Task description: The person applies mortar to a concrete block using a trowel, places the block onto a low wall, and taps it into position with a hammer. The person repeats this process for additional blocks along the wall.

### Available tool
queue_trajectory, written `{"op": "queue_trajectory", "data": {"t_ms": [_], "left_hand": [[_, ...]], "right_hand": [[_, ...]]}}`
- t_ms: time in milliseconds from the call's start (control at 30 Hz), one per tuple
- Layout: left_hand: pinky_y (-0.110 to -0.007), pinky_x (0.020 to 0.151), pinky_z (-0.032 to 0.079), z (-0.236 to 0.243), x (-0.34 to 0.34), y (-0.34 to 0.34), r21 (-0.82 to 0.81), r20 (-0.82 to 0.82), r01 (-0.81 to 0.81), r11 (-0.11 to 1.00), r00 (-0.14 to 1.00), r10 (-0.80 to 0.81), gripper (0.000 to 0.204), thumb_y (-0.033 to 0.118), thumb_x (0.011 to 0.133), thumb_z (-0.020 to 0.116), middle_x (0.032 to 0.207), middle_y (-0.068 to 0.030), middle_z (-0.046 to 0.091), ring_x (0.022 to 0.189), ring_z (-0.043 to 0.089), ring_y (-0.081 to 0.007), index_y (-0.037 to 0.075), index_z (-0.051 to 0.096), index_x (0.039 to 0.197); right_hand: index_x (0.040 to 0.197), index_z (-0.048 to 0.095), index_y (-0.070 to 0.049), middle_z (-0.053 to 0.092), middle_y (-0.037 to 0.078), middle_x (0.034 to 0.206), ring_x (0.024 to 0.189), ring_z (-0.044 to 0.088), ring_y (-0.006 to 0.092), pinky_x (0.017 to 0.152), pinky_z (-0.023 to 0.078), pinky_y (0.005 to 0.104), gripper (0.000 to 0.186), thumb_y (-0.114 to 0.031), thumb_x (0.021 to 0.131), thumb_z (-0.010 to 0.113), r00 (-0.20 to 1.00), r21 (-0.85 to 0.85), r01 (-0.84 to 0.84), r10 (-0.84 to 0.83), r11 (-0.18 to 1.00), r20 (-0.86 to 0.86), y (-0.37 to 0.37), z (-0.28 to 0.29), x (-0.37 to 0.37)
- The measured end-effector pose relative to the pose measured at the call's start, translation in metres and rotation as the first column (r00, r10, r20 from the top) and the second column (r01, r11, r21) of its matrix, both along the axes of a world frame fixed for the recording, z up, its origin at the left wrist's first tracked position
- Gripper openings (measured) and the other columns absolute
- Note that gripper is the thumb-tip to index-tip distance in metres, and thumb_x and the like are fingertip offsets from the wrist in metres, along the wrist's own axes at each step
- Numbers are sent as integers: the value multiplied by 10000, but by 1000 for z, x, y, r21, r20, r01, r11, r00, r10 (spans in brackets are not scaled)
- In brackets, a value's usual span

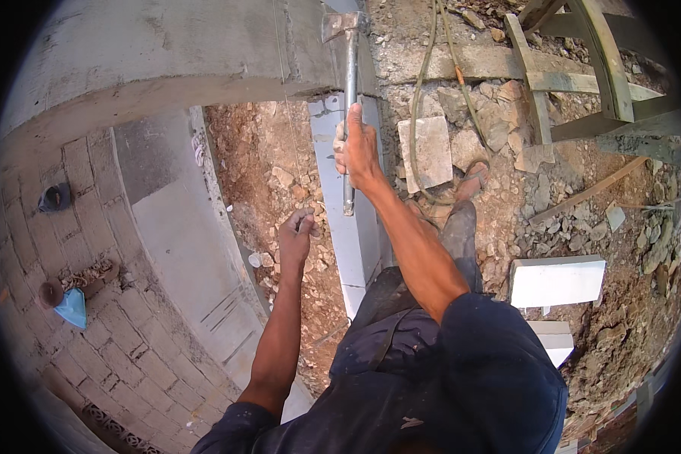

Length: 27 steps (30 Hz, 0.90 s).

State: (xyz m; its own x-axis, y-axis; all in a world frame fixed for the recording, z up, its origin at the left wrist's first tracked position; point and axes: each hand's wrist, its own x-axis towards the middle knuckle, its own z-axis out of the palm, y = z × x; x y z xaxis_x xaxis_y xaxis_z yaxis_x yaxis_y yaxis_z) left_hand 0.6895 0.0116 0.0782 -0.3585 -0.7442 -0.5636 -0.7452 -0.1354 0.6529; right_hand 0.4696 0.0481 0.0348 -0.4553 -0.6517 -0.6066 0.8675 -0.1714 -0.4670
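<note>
My right hand (359, 147) is wrapped round the metal handle of a hammer (351, 68). Its wide, blade-like head points away from me, over the grey concrete beam at the far end of the white block wall (346, 174). To the left of that wall, my left hand (298, 231) hangs above the rubble strip with its fingers curled together. Whatever it may hold is too small to make out. A thin string (281, 45) runs down from the far edge between the beam and the rubble.
White blocks (557, 281) lie on rough ground to the right. A hose (414, 113) loops beside a flat stone slab (429, 153) near my foot. Timber framing (605, 60) stands far right. A blue bag (72, 308) and dark cup-like thing (54, 198) lie left, past a concrete ledge (178, 227).
</note>
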Motion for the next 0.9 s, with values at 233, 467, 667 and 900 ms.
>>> {"op": "queue_trajectory", "data": {"t_ms": [233,467,667,900], "left_hand": [[-248,612,480,-7,-22,12,18,7,-20,1000,1000,20,208,95,941,558,757,-42,615,640,566,-106,-33,631,1087],[-258,632,458,6,-10,7,-28,22,-51,998,998,52,246,162,919,596,769,-52,612,644,577,-130,-33,637,1063],[-255,631,469,-2,-17,18,-34,11,-74,997,997,74,235,138,924,590,776,-56,621,649,579,-125,-38,634,1073],[-254,650,472,8,-8,11,-47,59,-53,997,997,56,271,154,922,595,788,-53,607,678,577,-131,-55,616,1094]], "right_hand": [[666,378,-116,351,-16,514,374,344,99,337,299,277,623,-689,912,373,902,55,359,-331,932,-277,-46,-40,-1],[649,383,-127,340,-24,521,382,325,93,345,288,264,629,-697,913,352,973,-81,205,-212,975,-89,-9,28,-50],[643,380,-124,354,-17,533,404,356,100,342,292,267,627,-688,916,356,900,212,289,-190,934,-392,-72,-53,-1],[666,405,-85,375,-9,531,441,389,114,360,304,286,611,-619,956,341,914,-31,279,-275,960,-299,-37,18,-75]]}}
